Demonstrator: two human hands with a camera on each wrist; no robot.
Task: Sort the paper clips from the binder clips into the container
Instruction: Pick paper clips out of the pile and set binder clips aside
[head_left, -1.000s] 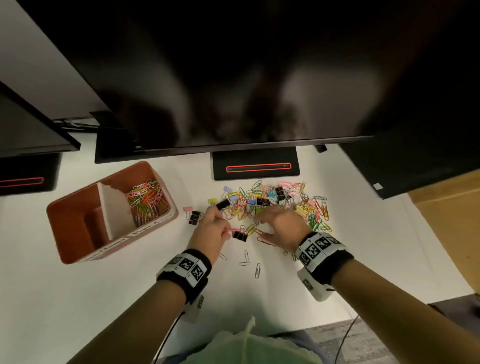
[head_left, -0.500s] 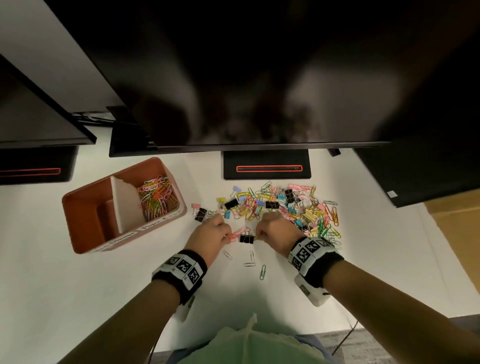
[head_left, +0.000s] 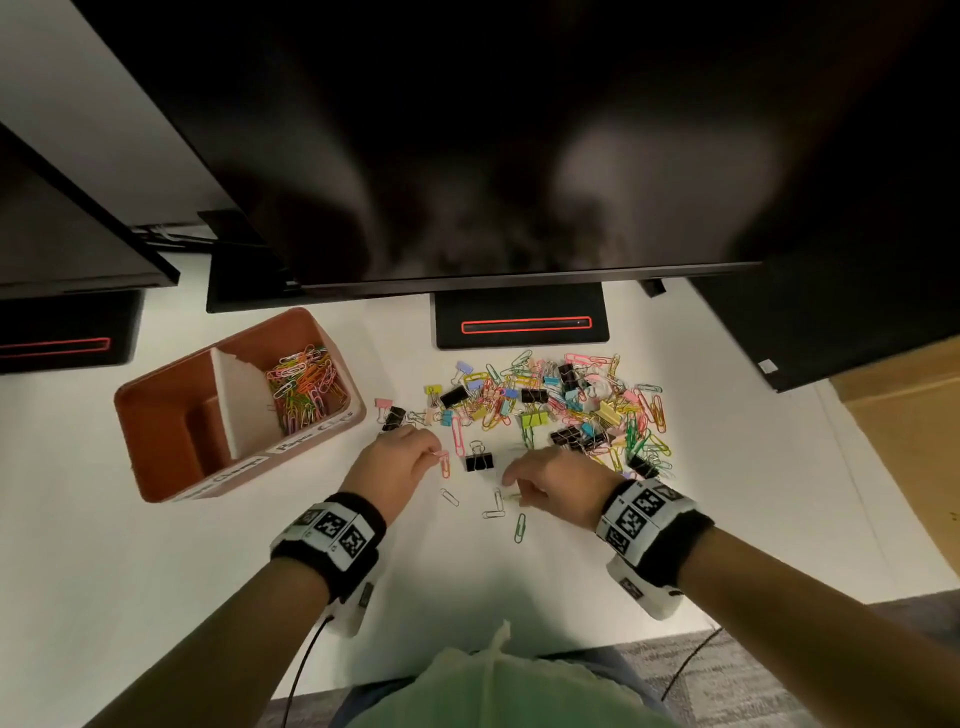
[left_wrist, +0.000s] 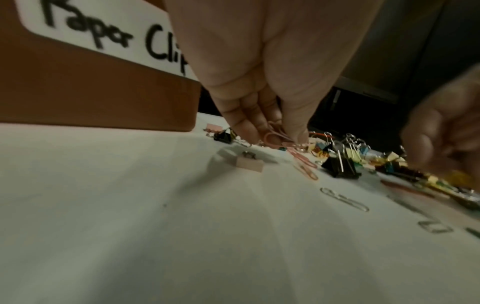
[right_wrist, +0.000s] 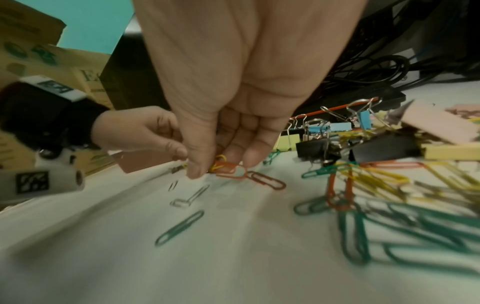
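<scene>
The container at left of the frame already held many paper clips; its other compartment looked bare. A large mixed pile remained on the tabletop. The left hand pinched a pink clip, and the right hand pinched orange and yellow clips.

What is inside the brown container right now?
In the brown container, the right compartment holds a heap of colored paper clips. The left compartment shows only bare brown floor; the white divider hides part of it.
</scene>
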